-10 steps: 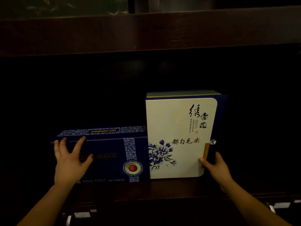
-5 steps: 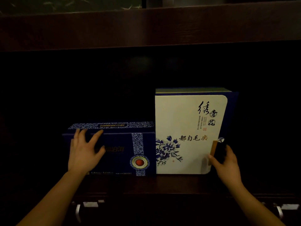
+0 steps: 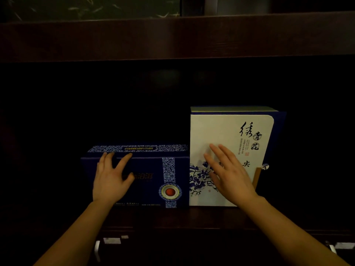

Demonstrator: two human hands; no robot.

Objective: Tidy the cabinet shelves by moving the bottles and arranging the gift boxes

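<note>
Left hand (image 3: pixel 111 179) and right hand (image 3: pixel 230 175) flat, ungripping, on blue box (image 3: pixel 149 164) and white box (image 3: pixel 221 127); tipping risk to the taller under uneven push.

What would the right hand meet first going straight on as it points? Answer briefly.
The front of the white gift box: the right hand, fingers straight, looks to lie flat against it, though one dim view leaves contact uncertain.

The light was dim. A dark wooden upper shelf board (image 3: pixel 172 35) ran across at 12 o'clock, a green marbled panel (image 3: pixel 92 6) above it at 11 o'clock. The recess below was nearly black. Under the lower shelf ledge (image 3: pixel 192 217) at 6 o'clock, metal drawer handles showed at 7 o'clock (image 3: pixel 97 250) and 4 o'clock (image 3: pixel 333 248), beside pale labels (image 3: pixel 112 240).
</note>
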